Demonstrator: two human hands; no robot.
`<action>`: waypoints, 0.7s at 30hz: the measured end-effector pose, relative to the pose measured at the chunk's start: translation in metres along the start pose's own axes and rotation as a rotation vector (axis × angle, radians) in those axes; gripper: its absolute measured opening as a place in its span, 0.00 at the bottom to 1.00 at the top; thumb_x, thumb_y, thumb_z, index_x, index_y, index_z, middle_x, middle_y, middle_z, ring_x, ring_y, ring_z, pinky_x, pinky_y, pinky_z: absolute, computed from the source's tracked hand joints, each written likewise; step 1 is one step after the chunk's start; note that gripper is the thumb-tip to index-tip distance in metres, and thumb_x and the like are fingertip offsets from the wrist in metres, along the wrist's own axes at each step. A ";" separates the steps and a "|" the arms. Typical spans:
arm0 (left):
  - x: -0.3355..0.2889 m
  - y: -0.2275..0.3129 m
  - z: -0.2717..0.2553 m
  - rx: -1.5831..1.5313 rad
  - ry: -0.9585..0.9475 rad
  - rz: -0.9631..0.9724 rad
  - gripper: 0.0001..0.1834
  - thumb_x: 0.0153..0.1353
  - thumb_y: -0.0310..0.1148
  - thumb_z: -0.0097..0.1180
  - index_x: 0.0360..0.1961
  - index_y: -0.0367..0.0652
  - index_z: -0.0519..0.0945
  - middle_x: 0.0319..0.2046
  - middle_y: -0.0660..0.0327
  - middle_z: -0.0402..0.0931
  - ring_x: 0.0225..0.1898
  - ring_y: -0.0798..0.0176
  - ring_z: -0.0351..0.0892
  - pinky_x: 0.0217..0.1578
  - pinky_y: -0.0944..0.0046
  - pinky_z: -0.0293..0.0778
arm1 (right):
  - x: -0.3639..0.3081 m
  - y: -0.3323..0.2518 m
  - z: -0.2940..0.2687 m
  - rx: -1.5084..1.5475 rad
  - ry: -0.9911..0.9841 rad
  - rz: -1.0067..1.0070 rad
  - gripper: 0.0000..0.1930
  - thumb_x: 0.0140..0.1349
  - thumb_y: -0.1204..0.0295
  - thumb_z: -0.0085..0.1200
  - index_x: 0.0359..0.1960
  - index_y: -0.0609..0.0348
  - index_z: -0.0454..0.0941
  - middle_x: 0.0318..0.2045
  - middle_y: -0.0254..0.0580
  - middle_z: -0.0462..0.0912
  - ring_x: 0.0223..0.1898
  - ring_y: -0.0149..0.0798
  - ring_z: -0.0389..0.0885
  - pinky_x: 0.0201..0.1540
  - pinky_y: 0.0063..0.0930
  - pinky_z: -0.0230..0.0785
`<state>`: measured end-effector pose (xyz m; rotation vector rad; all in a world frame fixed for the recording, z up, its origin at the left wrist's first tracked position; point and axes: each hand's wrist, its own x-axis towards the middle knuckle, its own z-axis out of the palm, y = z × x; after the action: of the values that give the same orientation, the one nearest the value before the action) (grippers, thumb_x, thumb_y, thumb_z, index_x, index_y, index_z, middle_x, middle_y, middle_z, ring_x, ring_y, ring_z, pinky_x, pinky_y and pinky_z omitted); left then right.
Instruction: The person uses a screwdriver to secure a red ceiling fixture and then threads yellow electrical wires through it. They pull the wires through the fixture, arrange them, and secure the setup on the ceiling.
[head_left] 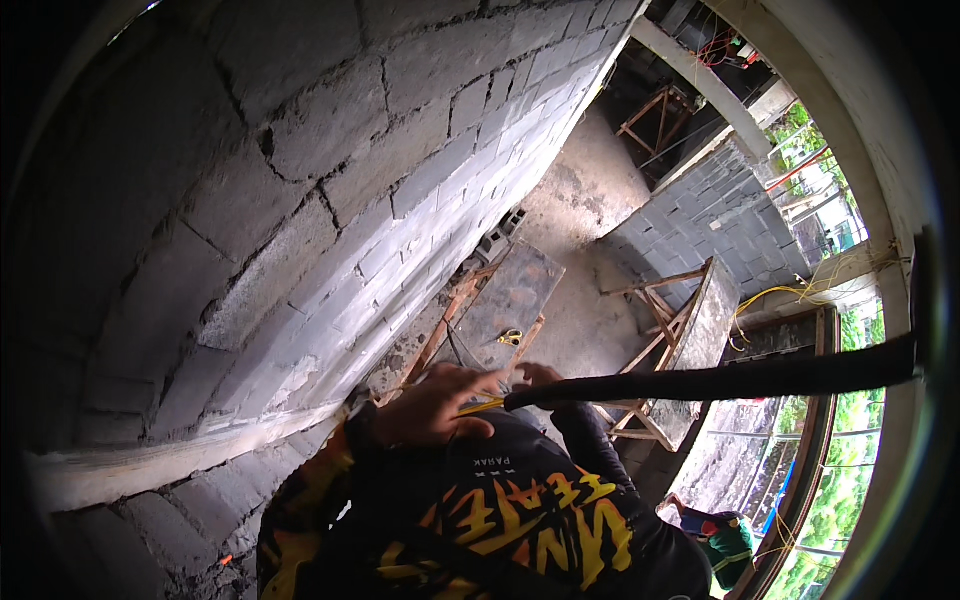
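My left hand [435, 402] is raised in front of my dark, yellow-and-red printed shirt, fingers stretched to the right and thumb apart. A thin yellow strip [482, 407] shows between its fingers and thumb; I cannot tell whether the hand touches it. Close by on the right is my right hand [540, 374], partly covered by a thick black strap-like band [720, 378] that crosses the view. Its fingertips point left, and whether they grip anything is hidden. Beyond the hands, a small yellow-and-black tool [510, 337] lies on a low worktable [515, 285].
A grey block wall [420, 160] rises along the left. To the right stands a second wooden-legged table [700, 335], before a low block wall [710, 215]. A yellow cable [770, 292] hangs by the window openings. Another person [725, 540] is at the lower right.
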<state>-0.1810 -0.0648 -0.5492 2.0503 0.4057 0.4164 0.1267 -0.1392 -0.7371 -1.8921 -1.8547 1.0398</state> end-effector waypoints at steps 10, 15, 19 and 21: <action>0.038 -0.022 -0.024 0.714 0.517 -0.090 0.13 0.56 0.34 0.66 0.31 0.40 0.73 0.29 0.53 0.71 0.34 0.45 0.74 0.36 0.49 0.67 | 0.006 -0.059 -0.066 0.101 0.189 -0.119 0.20 0.61 0.64 0.62 0.53 0.60 0.76 0.39 0.49 0.84 0.36 0.44 0.84 0.39 0.36 0.77; 0.032 -0.017 -0.063 0.907 0.491 -0.291 0.12 0.56 0.39 0.64 0.31 0.44 0.77 0.30 0.55 0.70 0.34 0.50 0.75 0.31 0.53 0.72 | -0.009 -0.117 -0.083 0.344 0.197 -0.197 0.30 0.60 0.66 0.65 0.62 0.58 0.69 0.50 0.45 0.79 0.38 0.37 0.82 0.41 0.28 0.76; 0.039 0.000 -0.050 0.877 0.125 -0.156 0.12 0.63 0.43 0.56 0.31 0.47 0.83 0.32 0.57 0.76 0.33 0.50 0.80 0.31 0.50 0.75 | -0.022 -0.192 -0.133 0.794 0.201 -0.624 0.40 0.58 0.64 0.67 0.68 0.62 0.59 0.59 0.44 0.71 0.34 0.28 0.77 0.38 0.24 0.73; 0.048 0.005 -0.030 0.765 0.105 -0.396 0.12 0.60 0.42 0.60 0.37 0.46 0.81 0.33 0.54 0.76 0.38 0.48 0.81 0.32 0.50 0.76 | -0.029 -0.223 -0.158 0.681 0.164 -0.786 0.39 0.60 0.65 0.66 0.68 0.63 0.59 0.58 0.43 0.72 0.34 0.26 0.75 0.37 0.21 0.71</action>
<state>-0.1514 -0.0238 -0.5245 2.5907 1.1498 0.1247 0.0696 -0.0954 -0.4721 -0.7344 -1.6140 0.9924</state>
